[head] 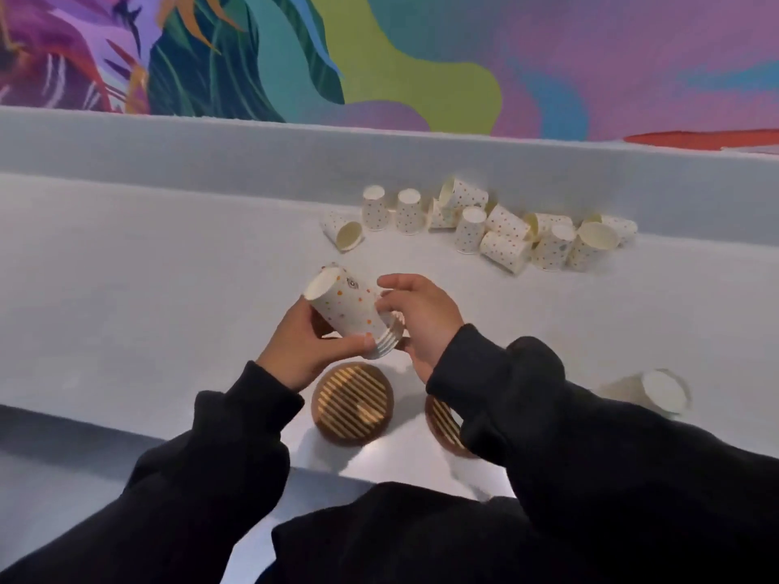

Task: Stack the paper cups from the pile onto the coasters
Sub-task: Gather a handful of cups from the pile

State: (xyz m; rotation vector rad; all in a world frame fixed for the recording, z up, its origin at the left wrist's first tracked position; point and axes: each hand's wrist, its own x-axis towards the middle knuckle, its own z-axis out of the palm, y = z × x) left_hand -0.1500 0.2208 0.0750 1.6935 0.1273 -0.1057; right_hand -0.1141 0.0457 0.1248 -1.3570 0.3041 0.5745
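A nested stack of dotted white paper cups point(347, 311) lies tilted in the air above the table, its base pointing up and left. My left hand point(301, 347) grips the stack from below, near its rims. My right hand point(419, 320) touches the same stack from the right with thumb and fingertips. Just below them a round brown coaster with pale stripes point(352, 403) lies bare on the table. A second striped coaster point(442, 421) is half hidden under my right sleeve. The pile of loose dotted cups point(501, 231) sits at the back.
One cup point(664, 392) lies on its side at the right, near my right forearm. The white table point(147, 288) has a raised back ledge with a colourful mural wall behind it. The table's front edge runs just below the coasters.
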